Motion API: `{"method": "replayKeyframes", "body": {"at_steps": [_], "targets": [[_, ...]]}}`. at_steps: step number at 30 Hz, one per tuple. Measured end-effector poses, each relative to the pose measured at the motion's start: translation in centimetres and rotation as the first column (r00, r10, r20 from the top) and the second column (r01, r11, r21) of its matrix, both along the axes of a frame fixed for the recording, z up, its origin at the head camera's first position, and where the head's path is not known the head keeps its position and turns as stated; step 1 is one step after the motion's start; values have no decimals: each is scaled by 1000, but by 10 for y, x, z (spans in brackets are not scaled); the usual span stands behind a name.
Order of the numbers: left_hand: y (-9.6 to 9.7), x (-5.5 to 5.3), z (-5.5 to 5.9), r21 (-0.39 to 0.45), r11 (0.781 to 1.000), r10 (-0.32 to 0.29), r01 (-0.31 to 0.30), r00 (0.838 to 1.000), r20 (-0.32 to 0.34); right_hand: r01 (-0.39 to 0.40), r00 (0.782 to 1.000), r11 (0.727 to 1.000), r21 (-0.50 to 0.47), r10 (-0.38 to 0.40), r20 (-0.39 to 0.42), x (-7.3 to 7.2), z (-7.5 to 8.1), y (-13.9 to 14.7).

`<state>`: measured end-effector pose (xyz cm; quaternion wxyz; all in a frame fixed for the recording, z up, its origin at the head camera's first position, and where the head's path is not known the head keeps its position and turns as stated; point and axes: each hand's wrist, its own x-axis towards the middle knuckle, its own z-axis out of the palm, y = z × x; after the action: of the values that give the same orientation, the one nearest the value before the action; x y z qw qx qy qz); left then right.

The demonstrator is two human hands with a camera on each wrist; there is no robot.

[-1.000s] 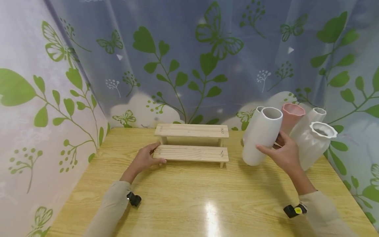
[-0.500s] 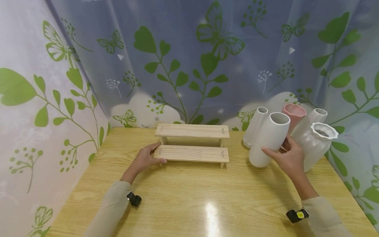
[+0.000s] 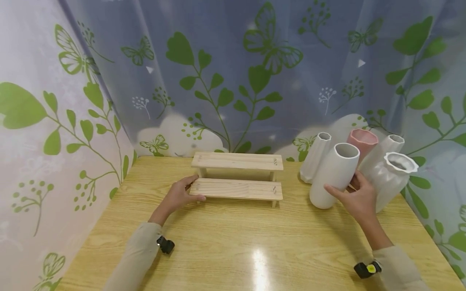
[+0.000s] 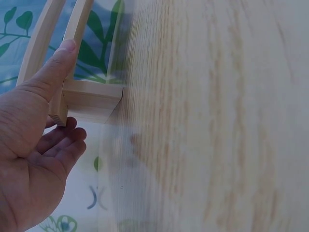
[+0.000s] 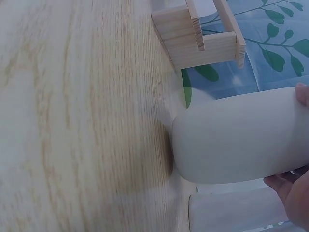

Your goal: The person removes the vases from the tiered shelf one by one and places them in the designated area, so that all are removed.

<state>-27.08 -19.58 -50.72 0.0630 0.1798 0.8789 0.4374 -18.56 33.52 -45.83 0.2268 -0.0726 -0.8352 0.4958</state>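
Note:
My right hand (image 3: 358,198) grips a smooth white vase (image 3: 329,180) by its right side, thumb across the front and fingers behind. The vase stands nearly upright, and in the right wrist view its base (image 5: 181,150) is right at the tabletop with a dark shadow beside it. My left hand (image 3: 179,197) holds the left end of a two-step wooden stand (image 3: 236,188). In the left wrist view the thumb (image 4: 60,60) lies along the stand's front edge, and the fingertips (image 4: 72,140) curl near the end of the board.
Close around the held vase are a slim ribbed white vase (image 3: 314,159), a pink vase (image 3: 364,141), another narrow-necked white vase (image 3: 393,142) and a white vase with a scalloped rim (image 3: 389,182). A patterned curtain (image 3: 233,81) hangs behind the wooden table (image 3: 218,246).
My right hand has moved the smooth white vase right and toward me, away from the slim ribbed vase, which now shows more fully. The left hand and the stand stay put.

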Motion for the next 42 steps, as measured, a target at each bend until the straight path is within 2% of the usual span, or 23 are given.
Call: {"method": "replayKeyframes", "body": {"at_steps": [10, 26, 36, 42], "targets": [[3, 2, 1, 13, 1000, -7, 7, 1000, 2, -1, 1000, 1000, -17, 0, -22, 1, -4, 5], [5, 1, 1, 10, 1000, -8, 8, 1000, 3, 26, 1000, 1000, -15, -26, 0, 1, -9, 13], [7, -2, 1, -7, 1000, -18, 18, 1000, -5, -20, 1000, 1000, -1, 20, 8, 6, -7, 16], [8, -4, -1, 2, 1000, -18, 18, 1000, -2, -23, 999, 1000, 20, 22, 44, 14, -1, 20]]}}
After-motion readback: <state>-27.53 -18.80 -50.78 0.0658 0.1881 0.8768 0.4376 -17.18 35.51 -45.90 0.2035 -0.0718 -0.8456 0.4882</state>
